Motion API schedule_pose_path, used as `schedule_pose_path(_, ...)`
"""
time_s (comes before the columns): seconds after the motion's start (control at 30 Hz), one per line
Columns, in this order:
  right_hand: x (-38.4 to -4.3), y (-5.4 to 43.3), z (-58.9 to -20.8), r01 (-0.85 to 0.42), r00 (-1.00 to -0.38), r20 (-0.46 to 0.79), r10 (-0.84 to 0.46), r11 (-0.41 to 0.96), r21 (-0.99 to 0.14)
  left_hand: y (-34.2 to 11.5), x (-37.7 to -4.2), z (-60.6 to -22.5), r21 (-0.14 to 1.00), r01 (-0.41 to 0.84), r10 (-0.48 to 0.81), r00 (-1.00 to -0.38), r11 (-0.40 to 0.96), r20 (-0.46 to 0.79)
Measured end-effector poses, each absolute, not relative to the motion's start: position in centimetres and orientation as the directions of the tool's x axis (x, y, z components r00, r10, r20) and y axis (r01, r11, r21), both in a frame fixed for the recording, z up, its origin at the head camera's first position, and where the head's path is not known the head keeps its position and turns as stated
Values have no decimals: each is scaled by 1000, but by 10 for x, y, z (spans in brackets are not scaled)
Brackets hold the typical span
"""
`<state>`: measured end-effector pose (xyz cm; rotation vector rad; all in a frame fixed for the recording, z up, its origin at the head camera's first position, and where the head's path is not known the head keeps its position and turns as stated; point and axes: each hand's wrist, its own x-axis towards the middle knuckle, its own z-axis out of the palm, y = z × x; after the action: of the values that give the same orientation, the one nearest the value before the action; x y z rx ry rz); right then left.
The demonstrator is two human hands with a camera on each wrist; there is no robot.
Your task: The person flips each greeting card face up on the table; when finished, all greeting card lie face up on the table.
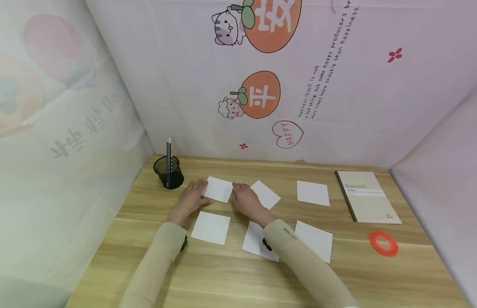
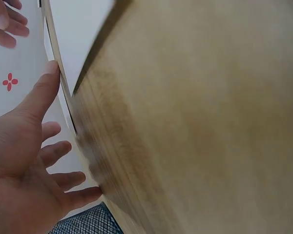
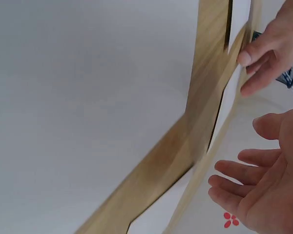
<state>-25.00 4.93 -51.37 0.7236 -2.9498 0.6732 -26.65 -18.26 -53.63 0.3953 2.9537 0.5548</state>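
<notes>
A white paper square [image 1: 217,189] lies at the back left of the wooden table, between the two hands. My left hand [image 1: 191,199] is at its left edge, fingers spread and fairly straight, with the thumb by the near corner. At its right edge is my right hand [image 1: 247,200], its fingers slightly bent. In the right wrist view this right hand [image 3: 263,180] has nothing between thumb and fingers. A second paper square [image 1: 266,195], turned at an angle, is partly covered by the right hand. Another square [image 1: 211,228] lies nearer, below the left hand.
More paper squares lie at the back [image 1: 313,193], under the right forearm [image 1: 257,241] and beside it [image 1: 317,239]. A black mesh pen cup [image 1: 173,179] with pencils stands back left. A notebook [image 1: 371,199] and a red tape roll [image 1: 383,243] lie at right. Printed cloth walls [image 1: 184,85] surround the table.
</notes>
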Motion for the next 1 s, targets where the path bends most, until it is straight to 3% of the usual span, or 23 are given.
schedule_pose_path(0.3, -257, 31, -521, -396, -915, 47, -401, 871, -290, -176, -268, -533, 342, 227, 271, -958, 912, -88)
schedule_pose_path(0.53, -262, 22, -520, -413, -909, 52, -414, 875, -255, -177, -268, -530, 316, 236, 276, -957, 919, -88)
schedule_pose_path(0.8, -267, 16, -520, -314, -937, -17, -350, 862, -398, -176, -269, -532, 316, 247, 284, -956, 916, -77)
schedule_pose_path(1.0, -268, 15, -520, -286, -951, 29, -309, 838, -465, -174, -272, -533, 308, 249, 281, -958, 918, -64)
